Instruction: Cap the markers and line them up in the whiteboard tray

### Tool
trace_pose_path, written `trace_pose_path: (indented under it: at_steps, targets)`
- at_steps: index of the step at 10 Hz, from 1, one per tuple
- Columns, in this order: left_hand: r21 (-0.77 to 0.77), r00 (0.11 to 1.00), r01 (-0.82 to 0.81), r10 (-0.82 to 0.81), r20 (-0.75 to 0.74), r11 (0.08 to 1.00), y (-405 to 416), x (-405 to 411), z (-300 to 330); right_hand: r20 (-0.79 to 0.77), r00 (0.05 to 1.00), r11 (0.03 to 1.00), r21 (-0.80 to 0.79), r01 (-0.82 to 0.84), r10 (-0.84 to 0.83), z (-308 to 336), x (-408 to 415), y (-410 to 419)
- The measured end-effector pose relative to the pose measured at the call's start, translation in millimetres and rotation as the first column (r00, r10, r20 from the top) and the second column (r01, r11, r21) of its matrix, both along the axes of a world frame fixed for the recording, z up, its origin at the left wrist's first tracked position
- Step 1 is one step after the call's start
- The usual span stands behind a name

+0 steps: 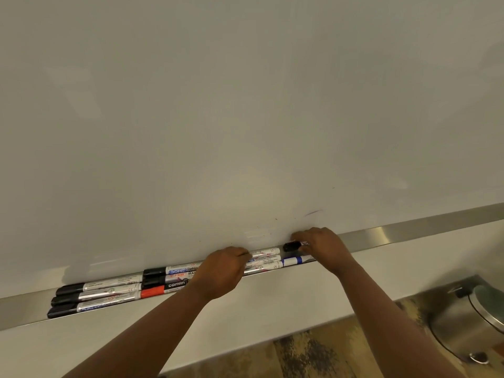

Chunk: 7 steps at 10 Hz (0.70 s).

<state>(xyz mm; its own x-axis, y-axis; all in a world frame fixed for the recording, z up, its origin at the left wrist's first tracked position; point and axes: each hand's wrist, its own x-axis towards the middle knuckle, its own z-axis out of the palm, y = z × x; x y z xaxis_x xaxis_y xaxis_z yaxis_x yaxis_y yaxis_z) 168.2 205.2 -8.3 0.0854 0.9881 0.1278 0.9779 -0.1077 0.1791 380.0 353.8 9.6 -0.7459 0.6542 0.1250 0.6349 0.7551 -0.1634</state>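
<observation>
Gripping a black-capped marker (293, 246) at the back of the whiteboard tray (409, 232), right hand (323, 248) was closed on its barrel, fingers curled, at about 4 o'clock of the view. Left hand (222, 271), near 6 o'clock, lay over the middle rows of markers (266, 259), fingers bent on them; could not tell whether truly clamped. Further left, toward 8 o'clock, rested three capped markers (98, 296) in neat rows. Possible trouble: pushing the held marker too hard along the tray could knock the blue-banded marker (297, 260) over the front lip, or disturb rows already aligned.
</observation>
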Motion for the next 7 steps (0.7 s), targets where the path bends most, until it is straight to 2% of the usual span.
trace_pose_path:
  at_steps: [2, 3, 5, 6, 7]
  targets:
    - [-0.001, 1.000, 0.006, -0.006, -0.013, 1.000, -0.9, -0.5, -1.2, 0.175, 0.982, 0.996, 0.041, -0.078, 0.070, -4.9, -0.2, -0.1]
    - [-0.007, 1.000, -0.003, 0.003, -0.016, 1.000, -2.0, 0.8, 1.0, 0.176, 0.980, 0.992, 0.065, -0.108, 0.095, -5.3, 2.3, -6.8]
    - [-0.018, 0.998, -0.031, 0.030, -0.052, 0.999, -2.4, 3.0, 0.2, 0.114, 0.992, 0.998, 0.010, -0.056, 0.054, -6.2, 6.0, -7.9]
    - [-0.001, 0.998, -0.033, 0.033, -0.054, 0.999, -6.1, 4.7, 2.3, 0.022, 0.999, 0.998, 0.041, -0.038, 0.038, -2.2, 11.3, -8.6]
    - [0.198, 0.994, 0.050, -0.030, -0.106, 0.979, -10.6, 5.7, 8.5, -0.161, 0.983, 0.976, 0.211, -0.053, 0.088, 5.0, 10.4, -12.1]
